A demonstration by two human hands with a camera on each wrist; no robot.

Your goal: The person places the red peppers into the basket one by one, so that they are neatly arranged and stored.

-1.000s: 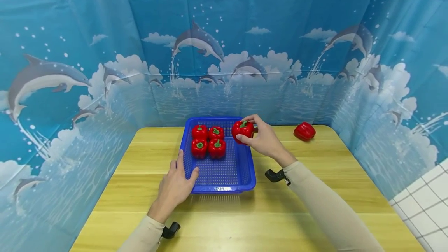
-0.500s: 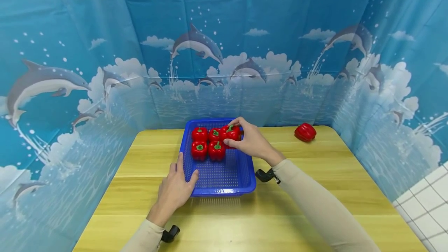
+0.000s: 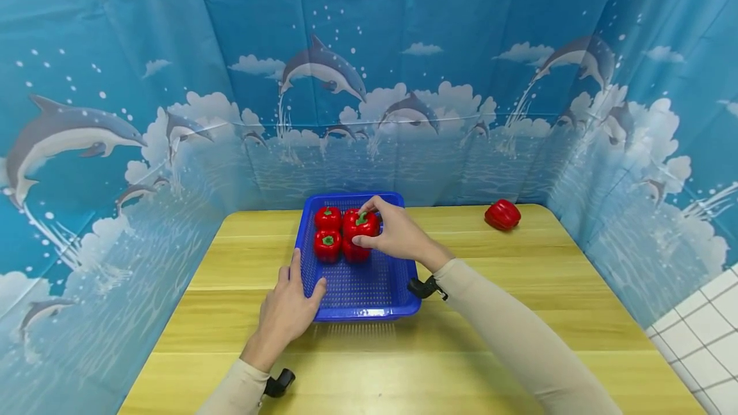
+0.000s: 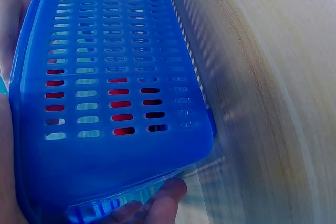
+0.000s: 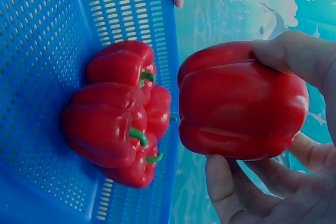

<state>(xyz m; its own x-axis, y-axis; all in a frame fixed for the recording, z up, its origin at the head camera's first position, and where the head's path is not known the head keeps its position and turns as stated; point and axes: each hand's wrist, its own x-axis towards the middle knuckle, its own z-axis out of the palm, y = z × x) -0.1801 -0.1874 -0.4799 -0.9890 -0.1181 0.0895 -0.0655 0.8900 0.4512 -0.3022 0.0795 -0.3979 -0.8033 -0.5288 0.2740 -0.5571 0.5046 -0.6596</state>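
My right hand (image 3: 398, 235) holds a red bell pepper (image 5: 241, 103) by its sides, thumb on one side and fingers on the other. The pepper is raised over several other red bell peppers (image 5: 102, 121) grouped in the back left of a blue plastic basket (image 3: 360, 314). In the head view it hides part of the peppers beneath it. My left hand (image 3: 286, 309) grips the basket's near left corner, its thumb at the rim and its fingers (image 4: 170, 190) against the outer side wall.
Another red bell pepper (image 3: 503, 215) lies on its side at the back right of the wooden table (image 3: 496, 338). A blue dolphin-print curtain (image 3: 346, 146) hangs behind the table and along both sides. White tiles (image 3: 703, 338) show at the far right.
My right hand has carried the bell pepper left, from over the basket's right rim to above the grouped peppers. My left hand has stayed at the basket corner.
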